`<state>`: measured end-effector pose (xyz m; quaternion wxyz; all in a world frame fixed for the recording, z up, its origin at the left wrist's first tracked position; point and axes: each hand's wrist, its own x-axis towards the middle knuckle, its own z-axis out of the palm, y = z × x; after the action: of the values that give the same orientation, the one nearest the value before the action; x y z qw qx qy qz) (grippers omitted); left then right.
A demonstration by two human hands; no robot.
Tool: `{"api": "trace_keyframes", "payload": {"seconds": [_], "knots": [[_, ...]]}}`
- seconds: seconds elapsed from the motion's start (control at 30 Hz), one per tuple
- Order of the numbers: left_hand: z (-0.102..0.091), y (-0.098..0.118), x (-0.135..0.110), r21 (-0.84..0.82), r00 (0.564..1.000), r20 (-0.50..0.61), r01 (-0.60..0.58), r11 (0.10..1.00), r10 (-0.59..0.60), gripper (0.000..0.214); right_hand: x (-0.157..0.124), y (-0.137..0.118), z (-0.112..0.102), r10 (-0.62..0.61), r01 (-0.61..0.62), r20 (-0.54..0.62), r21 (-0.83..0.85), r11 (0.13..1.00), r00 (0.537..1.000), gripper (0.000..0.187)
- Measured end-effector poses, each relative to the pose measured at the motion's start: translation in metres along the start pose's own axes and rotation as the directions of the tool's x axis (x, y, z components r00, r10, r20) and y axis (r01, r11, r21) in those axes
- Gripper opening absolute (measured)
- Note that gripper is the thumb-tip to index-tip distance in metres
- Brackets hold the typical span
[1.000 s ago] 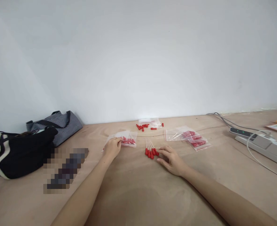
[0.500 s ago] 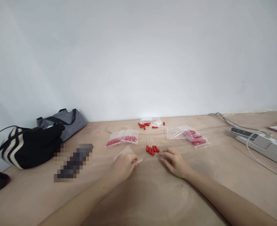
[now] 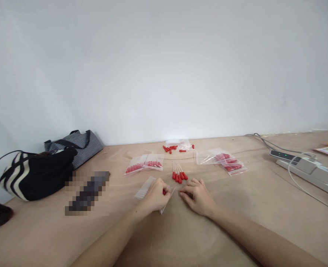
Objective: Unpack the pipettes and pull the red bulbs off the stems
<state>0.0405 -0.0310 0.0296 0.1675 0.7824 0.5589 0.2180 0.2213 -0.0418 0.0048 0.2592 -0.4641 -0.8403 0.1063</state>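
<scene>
On the wooden table point(image 3: 264, 200), seen from the head camera, your left hand point(image 3: 155, 194) pinches a small clear bag point(image 3: 145, 188), its fingers bent inward, with a bit of red point(image 3: 164, 192) showing beside the fingertips. The bag lies partly under that hand, one corner slanting out toward your right. Your right hand point(image 3: 197, 196) is free, resting on the wood with its fingers loosely bent and the thumb apart from them. Just beyond it, between your hands, lies a fan of red-bulbed sticks point(image 3: 180, 178), pale stems pointing away from you and bulbs toward you. Past your left hand, two filled bags point(image 3: 135, 167) sit side by side with red bulbs in them; on the right, more bags with red bulbs point(image 3: 232, 167) overlap. Near the wall point(image 3: 177, 74), loose red pieces point(image 3: 170, 148) lie in front of another clear bag point(image 3: 177, 142). Off to your left are a striped bag point(image 3: 86, 151), a black bag point(image 3: 48, 176) and a pixelated dark item point(image 3: 87, 193) that you cannot make out; at your far right, a white power strip point(image 3: 314, 180) lies with cables point(image 3: 264, 140) behind it
</scene>
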Motion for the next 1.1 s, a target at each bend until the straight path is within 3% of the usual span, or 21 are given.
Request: {"api": "trace_keyframes", "payload": {"seconds": [0.17,0.33,0.57,0.77,0.93,1.1], "knots": [[0.003,-0.007,0.005,-0.14,0.996,0.091,0.026,0.99,-0.013,0.02,0.007,-0.015,0.009,0.152,-0.153,0.028,0.053,0.987,0.988,0.024],[0.01,-0.009,0.005,-0.191,0.997,0.004,0.076,0.979,-0.076,0.02,0.013,-0.024,0.013,0.287,-0.293,0.062,0.155,0.943,0.956,0.04],[0.016,-0.002,0.001,-0.183,0.993,-0.03,0.106,0.977,-0.113,0.015,0.019,-0.02,0.016,0.419,-0.428,0.088,0.193,0.883,0.904,0.037],[0.016,0.009,-0.006,0.03,0.991,-0.07,0.114,0.993,-0.112,0.014,0.019,-0.018,0.015,0.371,-0.377,0.067,0.173,0.91,0.926,0.024],[0.021,0.021,-0.011,0.235,0.995,-0.017,0.103,0.966,-0.102,0.013,0.019,-0.019,0.017,0.357,-0.363,0.067,0.153,0.919,0.932,0.023],[0.027,0.021,-0.01,0.317,0.994,-0.012,0.104,0.943,-0.106,0.016,0.019,-0.019,0.018,0.358,-0.364,0.071,0.145,0.92,0.931,0.019]]}}
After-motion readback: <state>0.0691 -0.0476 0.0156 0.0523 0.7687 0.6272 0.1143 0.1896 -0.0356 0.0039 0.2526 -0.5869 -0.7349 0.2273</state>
